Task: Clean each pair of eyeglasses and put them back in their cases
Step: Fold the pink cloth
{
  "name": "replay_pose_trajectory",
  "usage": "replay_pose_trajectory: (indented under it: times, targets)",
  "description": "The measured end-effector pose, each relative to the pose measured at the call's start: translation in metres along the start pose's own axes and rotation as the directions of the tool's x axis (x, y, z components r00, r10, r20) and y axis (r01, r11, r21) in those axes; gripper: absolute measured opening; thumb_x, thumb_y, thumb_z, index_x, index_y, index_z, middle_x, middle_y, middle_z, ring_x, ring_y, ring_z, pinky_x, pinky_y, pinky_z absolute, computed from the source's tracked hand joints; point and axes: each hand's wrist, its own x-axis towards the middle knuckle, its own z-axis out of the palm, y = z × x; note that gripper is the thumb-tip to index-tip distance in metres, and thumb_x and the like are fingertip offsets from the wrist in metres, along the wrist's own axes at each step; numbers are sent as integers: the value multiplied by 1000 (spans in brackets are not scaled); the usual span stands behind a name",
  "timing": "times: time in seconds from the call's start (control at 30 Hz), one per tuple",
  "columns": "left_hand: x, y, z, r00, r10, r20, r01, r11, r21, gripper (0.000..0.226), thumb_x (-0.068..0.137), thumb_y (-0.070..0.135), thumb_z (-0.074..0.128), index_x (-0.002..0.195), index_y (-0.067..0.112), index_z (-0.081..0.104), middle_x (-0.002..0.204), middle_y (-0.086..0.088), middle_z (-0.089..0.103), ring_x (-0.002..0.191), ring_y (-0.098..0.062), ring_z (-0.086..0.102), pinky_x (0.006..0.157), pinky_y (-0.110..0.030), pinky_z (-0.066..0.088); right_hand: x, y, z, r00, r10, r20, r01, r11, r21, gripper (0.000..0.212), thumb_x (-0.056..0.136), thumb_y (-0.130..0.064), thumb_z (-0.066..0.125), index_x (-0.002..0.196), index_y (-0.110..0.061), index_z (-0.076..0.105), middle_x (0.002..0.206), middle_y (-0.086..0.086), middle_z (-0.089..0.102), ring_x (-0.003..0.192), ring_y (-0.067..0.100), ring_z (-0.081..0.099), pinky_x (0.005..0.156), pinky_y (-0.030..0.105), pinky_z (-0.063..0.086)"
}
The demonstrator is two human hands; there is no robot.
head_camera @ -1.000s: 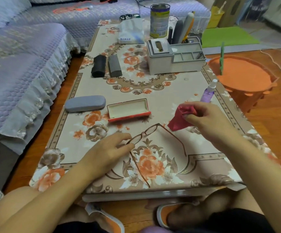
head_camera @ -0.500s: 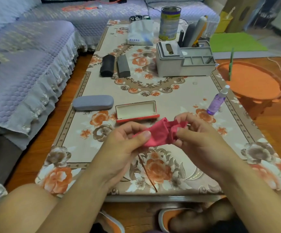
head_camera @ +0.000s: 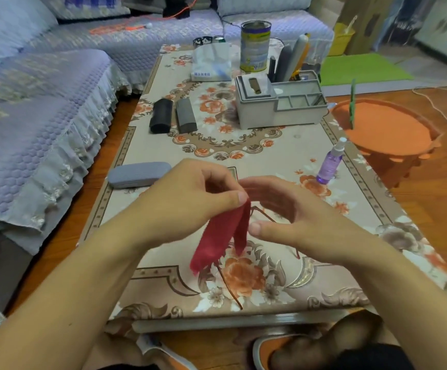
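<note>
Glasses (head_camera: 263, 213) on the table (head_camera: 283, 161) under your hands, your left hand (head_camera: 187, 201) pinching the red cloth (head_camera: 222, 239), your right hand (head_camera: 294, 220) loose, gray case (head_camera: 139, 174) closed, organizer (head_camera: 281, 104) holding pens.

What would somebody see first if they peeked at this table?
First, a red cloth dangling above the near middle of the flowery table, pinched at its top by the left hand, with the right hand beside it. Next, a purple spray bottle stands near the right edge, and a closed grey glasses case lies at the left.
</note>
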Motion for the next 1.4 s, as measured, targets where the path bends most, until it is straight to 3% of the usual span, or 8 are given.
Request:
replay_pose_trajectory:
  times: [0.13,0.23,0.3,0.4,0.67,0.9,1.1,1.4]
  targets:
    - [1,11,-3,1000,13,-28,-14,1000,-14,13,91,25,73,80,20,77,81,-6,77,82,-28,75,84,-52,61,5,-12,-1,996,-56,-68,41,978,-203,54,88,-20,77,134,-35,55,124,-13,69,121,0,60,109,29,45]
    - [-1,11,-3,999,5,-48,-8,999,-52,15,93,21,70,82,12,75,79,-12,75,79,-33,74,78,-53,62,5,-16,-4,998,-20,-62,11,990,-144,52,89,-1,66,127,-34,56,104,-4,77,102,8,71,97,37,56]
    - [-1,9,-1,999,-5,-48,2,998,-68,15,93,20,70,82,12,76,80,-14,75,79,-35,74,78,-55,62,4,-16,-5,1000,-1,-27,-2,995,-102,53,88,-15,73,133,-35,54,109,-5,75,106,10,71,97,42,56]
    - [2,10,5,999,14,-41,-16,999,-39,12,91,21,73,82,15,78,77,-8,76,75,-28,75,74,-49,63,7,-18,2,1000,-18,0,18,994,-108,66,84,-39,79,141,-33,48,124,-7,69,117,10,66,103,42,52]
    - [9,24,16,972,209,-104,-185,962,201,11,89,25,76,79,23,79,61,13,67,51,1,57,51,-10,40,-7,-19,-21,983,-77,-164,35,969,-245,33,85,7,57,98,-20,71,85,-3,76,79,10,74,77,25,59]
    - [34,37,36,964,10,267,54,971,-233,14,84,-4,71,96,3,76,83,-10,74,68,-16,70,62,-20,57,-70,-7,-96,967,15,-255,-34,997,-70,11,87,-18,68,93,-16,78,86,10,74,78,20,71,71,25,56]
    - [100,30,95,920,-96,380,166,974,-156,16,90,-9,68,103,-2,73,78,-7,72,71,-21,66,68,-24,61,-82,56,-149,922,290,-256,-285,957,60,12,92,-11,66,102,-10,73,95,14,75,85,21,72,72,31,57]
    - [181,-37,164,989,-125,75,115,985,126,5,88,1,73,90,6,74,77,-1,67,69,-13,60,72,-27,52,-38,150,-156,745,320,-586,-431,900,-56,11,92,-13,70,83,-18,74,64,-6,65,54,11,58,46,21,47]
